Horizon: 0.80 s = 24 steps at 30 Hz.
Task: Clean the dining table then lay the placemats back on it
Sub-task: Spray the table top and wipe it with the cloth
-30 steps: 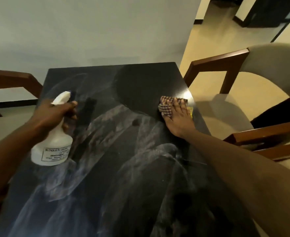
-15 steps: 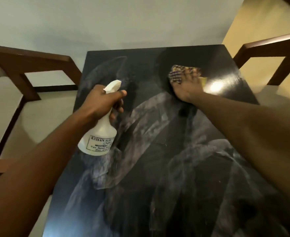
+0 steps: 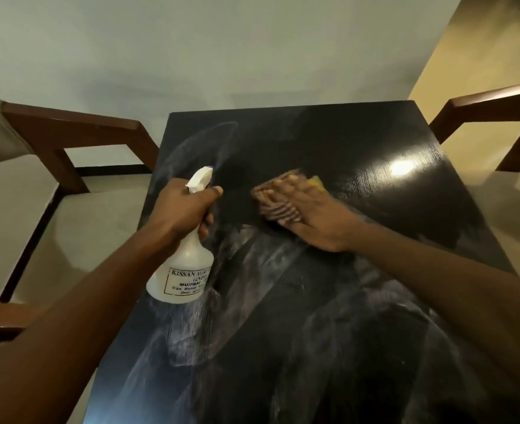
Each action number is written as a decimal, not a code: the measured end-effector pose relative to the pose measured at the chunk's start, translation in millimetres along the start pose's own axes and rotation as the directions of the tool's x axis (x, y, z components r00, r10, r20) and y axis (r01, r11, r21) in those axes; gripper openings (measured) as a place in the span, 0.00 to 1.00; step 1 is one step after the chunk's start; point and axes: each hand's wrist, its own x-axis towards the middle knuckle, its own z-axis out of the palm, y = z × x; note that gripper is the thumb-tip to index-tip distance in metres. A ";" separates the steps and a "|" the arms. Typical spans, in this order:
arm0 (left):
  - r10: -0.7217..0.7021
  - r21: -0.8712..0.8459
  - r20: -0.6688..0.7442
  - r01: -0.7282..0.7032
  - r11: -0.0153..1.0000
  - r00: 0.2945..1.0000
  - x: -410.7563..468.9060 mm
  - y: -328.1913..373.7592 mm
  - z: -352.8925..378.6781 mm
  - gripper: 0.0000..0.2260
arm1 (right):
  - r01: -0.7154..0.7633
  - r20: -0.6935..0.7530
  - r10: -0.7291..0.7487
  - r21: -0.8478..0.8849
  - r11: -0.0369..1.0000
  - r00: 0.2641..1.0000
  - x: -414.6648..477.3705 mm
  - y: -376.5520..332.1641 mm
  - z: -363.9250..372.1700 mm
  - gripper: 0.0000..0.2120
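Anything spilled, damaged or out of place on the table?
Nothing spilled or damaged. Pale streaky film covers the near half of the table, likely undried spray; the far part looks dark. The left hand grips the spray bottle, the right hand presses the cloth.

home dining room | dark table (image 3: 375, 142); wooden chairs (image 3: 69, 130); plain wall (image 3: 191, 50)

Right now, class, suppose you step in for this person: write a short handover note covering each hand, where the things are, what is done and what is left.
Left hand grips the spray bottle, held over the table's left edge, nozzle pointing away.
Right hand presses the cloth flat on the table, beyond the middle; both are motion-blurred.
Done: the far stretch looks dark and free of haze.
Left: hazy streaks cover the near half and need wiping. No placemats are in view; lay them afterwards.
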 end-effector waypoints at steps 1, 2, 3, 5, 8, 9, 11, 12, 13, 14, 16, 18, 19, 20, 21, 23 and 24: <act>0.001 -0.002 -0.006 -0.001 1.000 1.000 1.3 -0.2 -0.1 0.10 | -0.074 -0.033 0.075 0.018 0.997 0.997 -8.3 14.6 -5.3 0.34; 0.000 -0.003 -0.007 0.000 1.000 1.000 2.3 -0.5 0.7 0.10 | -0.152 -0.050 0.154 0.042 0.987 0.987 -13.4 33.6 -9.8 0.34; -0.010 -0.003 -0.004 0.010 1.000 1.000 4.0 -0.8 1.0 0.09 | -0.235 -0.060 0.238 0.057 0.970 0.969 -13.8 52.6 -13.8 0.33; -0.036 -0.008 -0.001 0.036 0.999 0.999 6.7 -1.4 1.8 0.09 | -0.353 -0.097 0.359 0.069 0.933 0.928 -1.8 86.0 -24.2 0.31; -0.057 -0.003 -0.004 0.057 0.998 0.998 10.8 -2.9 3.2 0.15 | -0.542 -0.095 0.554 0.127 0.831 0.827 42.3 117.7 -38.2 0.33; -0.064 -0.001 -0.015 0.064 0.998 0.998 12.5 -3.7 2.9 0.17 | -0.588 -0.070 0.600 0.134 0.798 0.797 63.0 124.6 -41.0 0.34; -0.067 -0.005 -0.034 0.067 0.998 0.997 15.9 -7.4 0.7 0.16 | -0.638 -0.052 0.648 0.136 0.758 0.760 108.2 124.0 -45.9 0.36; -0.065 -0.015 -0.036 0.065 0.998 0.997 16.1 -9.0 -0.2 0.15 | -0.641 -0.041 0.650 0.128 0.757 0.759 131.3 117.3 -47.0 0.36; -0.059 -0.027 -0.038 0.058 0.998 0.998 16.1 -11.1 -2.2 0.14 | -0.613 -0.030 0.622 0.145 0.777 0.782 156.1 108.1 -45.7 0.38; -0.055 -0.039 -0.043 0.053 0.998 0.998 16.4 -12.5 -4.1 0.14 | -0.552 -0.034 0.561 0.140 0.822 0.827 175.7 87.9 -46.5 0.41; -0.075 -0.054 -0.053 0.072 0.996 0.996 16.2 -14.1 -7.2 0.13 | -0.386 -0.036 0.390 0.090 0.918 0.920 204.0 32.0 -41.9 0.40; -0.087 -0.050 -0.057 0.084 0.995 0.995 16.0 -12.4 -6.5 0.11 | -0.215 -0.022 0.216 0.023 0.976 0.976 219.4 -25.2 -30.4 0.35; -0.074 -0.040 -0.066 0.071 0.997 0.995 15.3 -11.3 -5.0 0.10 | -0.113 0.015 0.113 0.020 0.993 0.993 220.2 -49.4 -26.1 0.36; -0.058 -0.038 -0.076 0.055 0.998 0.995 14.3 -9.1 -2.8 0.09 | -0.003 0.052 0.001 0.027 1.000 0.999 211.5 -76.3 -25.5 0.37; -0.045 -0.043 -0.082 0.041 0.998 0.996 12.9 -6.7 -1.4 0.08 | 0.128 0.098 -0.132 0.043 0.991 0.986 205.7 -88.9 -18.8 0.37; -0.057 -0.072 -0.094 0.050 0.996 0.994 10.6 -4.2 -1.2 0.06 | 0.312 0.120 -0.318 0.066 0.948 0.941 174.3 -100.5 -7.0 0.32; -0.080 -0.074 -0.101 0.073 0.995 0.992 9.1 -3.3 -2.5 0.06 | 0.352 0.119 -0.356 0.054 0.934 0.927 151.3 -99.8 -1.7 0.32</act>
